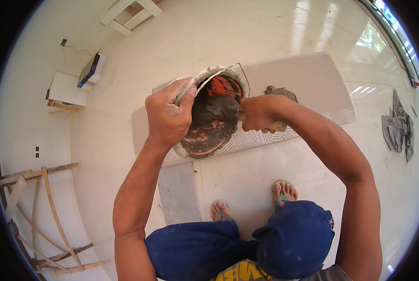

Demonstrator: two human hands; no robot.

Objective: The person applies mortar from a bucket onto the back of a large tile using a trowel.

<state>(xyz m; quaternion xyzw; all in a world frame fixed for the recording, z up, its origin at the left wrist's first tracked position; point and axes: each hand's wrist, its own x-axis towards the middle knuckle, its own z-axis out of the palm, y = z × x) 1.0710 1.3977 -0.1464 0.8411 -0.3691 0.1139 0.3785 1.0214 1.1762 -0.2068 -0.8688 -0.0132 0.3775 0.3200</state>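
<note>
My left hand (169,110) grips the rim and wire handle of a tilted bucket (226,72), which has red patches inside and dark grey wet mortar (205,119) smeared through it. At the bucket's right side, my right hand (261,112) is closed round what looks like the handle of a tool, whose working end is loaded with mortar or hidden by it. Behind that hand a lump of mortar (281,92) shows above a large tile (315,86) with a ridged surface, lying beneath the bucket.
A grey slab (176,192) lies by my feet (284,192). At left are wooden sticks (50,206), a white board (69,89) and a corded box-like device (88,70). A wooden frame (130,14) lies at the top, a crumpled grey cloth (396,126) at the right.
</note>
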